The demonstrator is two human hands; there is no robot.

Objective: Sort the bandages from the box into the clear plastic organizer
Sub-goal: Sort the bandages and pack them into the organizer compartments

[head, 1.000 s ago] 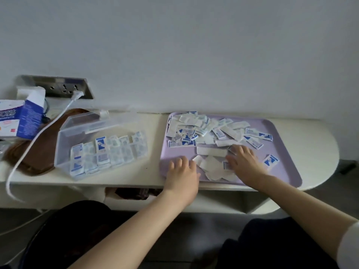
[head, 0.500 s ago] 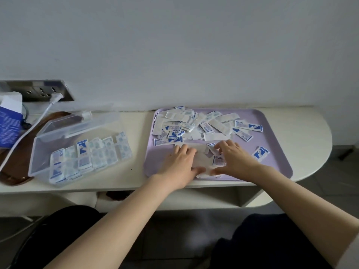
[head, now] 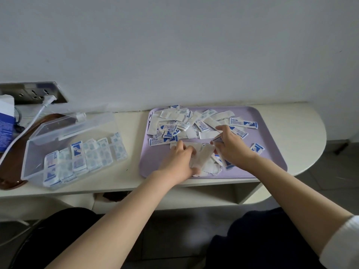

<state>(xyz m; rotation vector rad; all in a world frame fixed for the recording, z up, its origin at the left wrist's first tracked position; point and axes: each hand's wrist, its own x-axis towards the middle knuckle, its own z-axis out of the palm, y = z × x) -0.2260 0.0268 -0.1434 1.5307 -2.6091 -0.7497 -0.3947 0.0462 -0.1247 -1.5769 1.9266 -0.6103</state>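
small paper-wrapped bandages point(head: 171, 131), white with blue print on one face and plain white on the other, lie in a loose overlapping heap. most sit across the far and middle part of a flat lavender plastic tray point(head: 272, 133), and a few lie apart near its right side. more are stacked on edge in the compartments of a clear plastic organizer point(head: 77, 158), whose hinged clear lid point(head: 68, 127) stands open at the back.

tray and organizer rest side by side, well apart, on a cream table point(head: 303, 129) with a rounded right end, set against a plain white wall point(head: 174, 45). a lower shelf point(head: 194, 199) shows under the tabletop. at the far left stands a blue and white cardboard box point(head: 5, 125), near a grey wall socket point(head: 37, 93) with a white cable point(head: 29, 125) plugged in. a brown flat object point(head: 9, 167) lies partly under the organizer.

both hands are over the near middle of the tray. the left hand point(head: 177, 162) has its fingers curled around a bunch of plain-side bandages at the tray's near edge. the right hand point(head: 233, 148), just beside it, pinches a bandage between thumb and forefinger, with more of the heap directly under and beyond its fingers.
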